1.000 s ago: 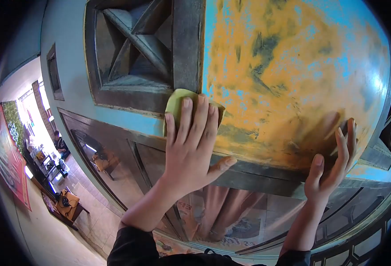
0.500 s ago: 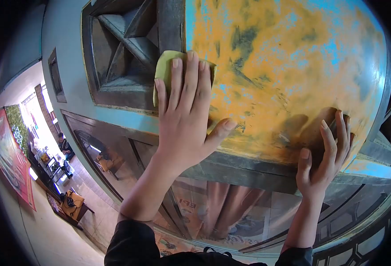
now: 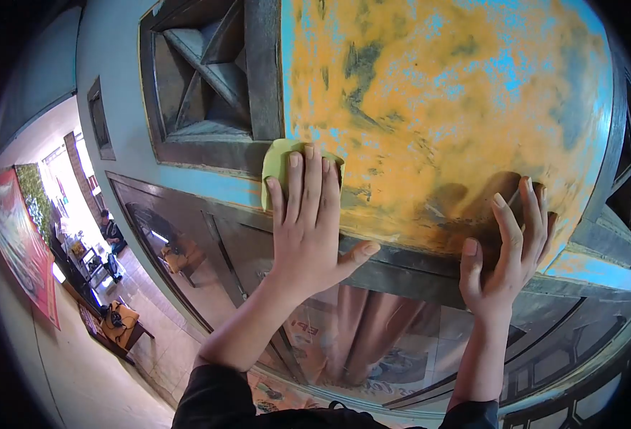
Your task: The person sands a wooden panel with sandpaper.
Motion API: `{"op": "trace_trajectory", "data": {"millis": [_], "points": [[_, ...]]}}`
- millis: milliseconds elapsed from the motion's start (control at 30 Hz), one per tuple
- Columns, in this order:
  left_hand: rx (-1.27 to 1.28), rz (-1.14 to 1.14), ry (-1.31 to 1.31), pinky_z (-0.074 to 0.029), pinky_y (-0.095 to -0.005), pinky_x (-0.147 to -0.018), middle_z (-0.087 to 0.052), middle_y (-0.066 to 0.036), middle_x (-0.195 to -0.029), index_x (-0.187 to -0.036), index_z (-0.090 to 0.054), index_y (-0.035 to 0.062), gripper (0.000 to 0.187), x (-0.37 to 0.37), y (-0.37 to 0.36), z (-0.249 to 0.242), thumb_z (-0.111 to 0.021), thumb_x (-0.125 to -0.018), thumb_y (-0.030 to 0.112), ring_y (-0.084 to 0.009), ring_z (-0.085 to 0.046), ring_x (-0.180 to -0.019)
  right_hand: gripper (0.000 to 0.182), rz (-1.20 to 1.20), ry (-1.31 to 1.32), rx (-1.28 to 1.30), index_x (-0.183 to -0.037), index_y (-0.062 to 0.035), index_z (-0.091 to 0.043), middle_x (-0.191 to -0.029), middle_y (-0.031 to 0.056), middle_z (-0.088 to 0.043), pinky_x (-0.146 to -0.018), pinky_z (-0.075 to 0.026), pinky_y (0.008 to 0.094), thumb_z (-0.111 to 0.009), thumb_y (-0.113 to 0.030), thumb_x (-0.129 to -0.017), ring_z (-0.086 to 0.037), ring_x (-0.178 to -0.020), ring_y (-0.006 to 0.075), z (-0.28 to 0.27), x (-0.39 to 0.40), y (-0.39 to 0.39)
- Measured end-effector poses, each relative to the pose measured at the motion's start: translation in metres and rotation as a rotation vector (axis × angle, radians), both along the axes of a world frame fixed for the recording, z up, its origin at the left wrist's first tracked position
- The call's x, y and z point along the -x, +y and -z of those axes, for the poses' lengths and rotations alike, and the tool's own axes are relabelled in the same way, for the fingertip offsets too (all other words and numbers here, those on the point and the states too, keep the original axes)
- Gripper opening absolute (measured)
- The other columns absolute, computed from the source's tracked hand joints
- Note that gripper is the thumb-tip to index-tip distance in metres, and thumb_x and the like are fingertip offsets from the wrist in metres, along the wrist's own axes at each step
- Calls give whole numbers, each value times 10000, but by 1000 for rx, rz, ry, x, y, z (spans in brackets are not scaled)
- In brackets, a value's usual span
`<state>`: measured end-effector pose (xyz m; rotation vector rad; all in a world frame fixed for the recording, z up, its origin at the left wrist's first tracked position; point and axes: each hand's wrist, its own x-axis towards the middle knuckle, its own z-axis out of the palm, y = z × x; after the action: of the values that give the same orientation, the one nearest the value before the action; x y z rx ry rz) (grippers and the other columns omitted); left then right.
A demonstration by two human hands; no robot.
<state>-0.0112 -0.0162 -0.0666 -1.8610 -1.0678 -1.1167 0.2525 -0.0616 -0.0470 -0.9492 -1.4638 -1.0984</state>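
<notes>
A yellow-green sheet that looks like sandpaper point(image 3: 279, 159) lies under the fingers of my left hand point(image 3: 306, 232), which presses it flat against the wall. The sheet sits at the lower left corner of a patchy orange and blue wall panel point(image 3: 430, 93), overlapping its dark wooden border. My right hand point(image 3: 503, 261) leans on the lower right of this panel, fingers spread and slightly bent, with nothing held. Its shadow falls on the orange paint. Dark smudges and bare blue spots mark the panel.
A dark wooden vent frame point(image 3: 208, 79) with crossed slats is left of the panel. Below runs a dark beam point(image 3: 394, 266) over glass panes with a curtain point(image 3: 365, 329) behind. Far left, a person point(image 3: 111, 232) sits near a doorway, and an orange-topped table point(image 3: 121, 323) holds dark items.
My left hand has slid the sheet down the panel's left border to its lower corner. The right hand stays against the panel. The view has shifted slightly.
</notes>
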Motion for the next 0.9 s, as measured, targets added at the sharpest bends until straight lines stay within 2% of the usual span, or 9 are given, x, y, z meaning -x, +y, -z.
{"op": "trace_trajectory", "data": {"millis": [167, 333, 400, 533, 633, 667, 733, 833, 900], "points": [[-111, -5, -7, -23, -625, -1198, -104, -286, -1655, -1570, -155, -77, 1042, 9, 16, -58, -459, -925, 683, -456, -70, -1541, 407, -7, -9, -15, -1309, -189, -626, -1483, 164, -514, -1208, -164, 550, -584, -358, -941, -404, -1430, 393, 0, 1, 1], [-20, -2, -16, -31, -626, -1195, -114, -291, -1651, -1559, -171, -95, 1041, -4, 3, -17, -402, -938, 708, -459, -82, -1539, 408, 1, -13, -5, -1302, -184, -631, -1482, 164, -517, -1202, -172, 551, -581, -373, -945, -407, -1429, 392, 3, 0, 1], [-29, -2, 16, -30, -633, -1191, -114, -296, -1649, -1555, -173, -103, 1044, -5, 5, -18, -400, -941, 710, -467, -84, -1536, 408, 20, -14, -1, -1301, -183, -632, -1481, 163, -519, -1201, -173, 550, -580, -376, -945, -409, -1427, 392, 4, 1, -1], [-113, 45, -2, -35, -644, -1185, -114, -311, -1642, -1544, -197, -112, 1039, -9, 12, -58, -411, -944, 709, -488, -87, -1528, 409, 14, -4, -22, -1300, -184, -633, -1477, 159, -524, -1203, -171, 548, -581, -370, -940, -414, -1424, 392, 3, 2, 2], [-12, 68, -37, -46, -634, -1191, -206, -251, -1645, -1547, -258, -76, 1008, -21, 1, -10, -354, -948, 729, -418, -156, -1538, 410, -1, -2, -23, -1299, -184, -633, -1474, 156, -527, -1204, -169, 547, -582, -367, -937, -414, -1423, 392, 3, 0, 2], [-20, 59, -16, -47, -630, -1193, -206, -246, -1646, -1550, -256, -72, 1007, -20, 1, -9, -357, -948, 728, -417, -159, -1537, 410, -5, 5, -22, -1299, -184, -633, -1473, 156, -528, -1205, -169, 546, -582, -366, -936, -414, -1423, 392, 4, 2, 2], [-45, 50, 37, -48, -620, -1198, -205, -238, -1650, -1556, -250, -65, 1006, -16, 2, -17, -363, -946, 728, -414, -165, -1536, 408, 8, 7, -20, -1296, -182, -636, -1472, 155, -529, -1206, -168, 546, -582, -364, -935, -414, -1423, 392, 4, 3, 1], [-112, 81, -3, -38, -606, -1205, -204, -231, -1652, -1556, -267, -55, 1009, -9, 12, -57, -340, -945, 744, -398, -164, -1541, 403, 14, 11, -14, -1289, -184, -642, -1469, 156, -531, -1208, -165, 544, -586, -359, -930, -412, -1424, 391, 4, 5, 2], [-70, 59, -15, -35, -601, -1209, -198, -229, -1655, -1555, -271, -55, 1002, -12, 6, -44, -337, -948, 740, -388, -155, -1545, 401, 12, 16, -7, -1285, -187, -646, -1468, 155, -531, -1210, -162, 541, -589, -355, -925, -411, -1425, 390, 5, 4, 1]]}}
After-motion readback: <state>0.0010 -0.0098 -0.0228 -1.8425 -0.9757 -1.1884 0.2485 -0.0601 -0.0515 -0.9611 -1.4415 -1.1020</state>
